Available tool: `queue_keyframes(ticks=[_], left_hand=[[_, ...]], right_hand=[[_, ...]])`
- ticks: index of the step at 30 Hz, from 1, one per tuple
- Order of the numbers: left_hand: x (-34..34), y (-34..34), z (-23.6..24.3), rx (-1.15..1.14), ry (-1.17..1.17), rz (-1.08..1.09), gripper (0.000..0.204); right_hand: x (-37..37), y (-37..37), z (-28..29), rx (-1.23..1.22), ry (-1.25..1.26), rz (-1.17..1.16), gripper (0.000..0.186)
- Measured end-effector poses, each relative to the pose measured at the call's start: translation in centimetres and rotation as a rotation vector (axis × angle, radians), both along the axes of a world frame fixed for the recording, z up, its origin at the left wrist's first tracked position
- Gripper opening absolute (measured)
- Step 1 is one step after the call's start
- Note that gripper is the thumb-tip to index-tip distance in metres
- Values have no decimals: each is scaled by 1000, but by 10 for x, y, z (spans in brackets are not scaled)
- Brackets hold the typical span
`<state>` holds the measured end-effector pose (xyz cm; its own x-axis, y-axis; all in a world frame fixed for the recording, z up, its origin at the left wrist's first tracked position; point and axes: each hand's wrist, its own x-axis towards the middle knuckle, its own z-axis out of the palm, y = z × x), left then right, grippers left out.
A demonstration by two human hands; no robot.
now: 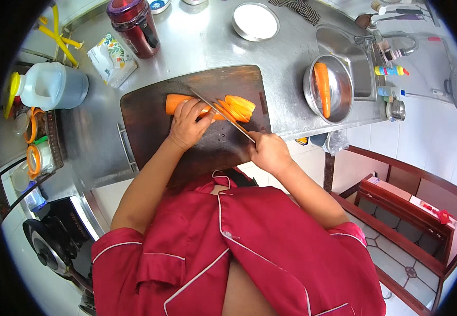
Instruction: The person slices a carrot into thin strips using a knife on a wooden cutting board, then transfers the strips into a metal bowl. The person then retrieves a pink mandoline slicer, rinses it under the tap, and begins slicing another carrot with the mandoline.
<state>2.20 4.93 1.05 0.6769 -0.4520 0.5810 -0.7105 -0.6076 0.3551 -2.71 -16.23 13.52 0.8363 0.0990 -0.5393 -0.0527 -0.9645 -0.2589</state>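
Observation:
A dark wooden cutting board (pixel 149 131) lies on the steel counter under both hands. My left hand (pixel 187 125) grips an orange carrot (pixel 176 102) with bent fingers, pressing it on the board. My right hand (pixel 268 150) is closed around the handle of a knife (pixel 232 121), whose long blade slants up and left beside my left fingers, at the carrot's cut end. Several thin carrot slices (pixel 239 105) lie fanned out just right of the blade.
At right, a steel bowl (pixel 339 100) holding a whole carrot (pixel 322 87) stands beside the sink (pixel 363 68). A white-filled dish (pixel 255 21), red thermos (pixel 133 29) and paper packet (pixel 110 60) stand behind the board. A translucent jug (pixel 55 87) and jars are at left.

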Motion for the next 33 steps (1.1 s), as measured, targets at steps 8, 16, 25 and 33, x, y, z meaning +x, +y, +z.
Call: queue_keyframes(ticks=[8,16,25,33], left_hand=[[-3,1,-3,-1,25,-2,29],[-3,-1,-1,-27,-1,13,29],[-4,0,-6,-13,-21,15,32],[-3,0,-1,-25,2,1,33]], right_hand=[[23,24,-15,-27,-15,15,23],[40,32,-35,59,-116,48,25],[-5,6,-7,107,-188,-7,24],[-22,-7,-5,75,-180,-39,24]])
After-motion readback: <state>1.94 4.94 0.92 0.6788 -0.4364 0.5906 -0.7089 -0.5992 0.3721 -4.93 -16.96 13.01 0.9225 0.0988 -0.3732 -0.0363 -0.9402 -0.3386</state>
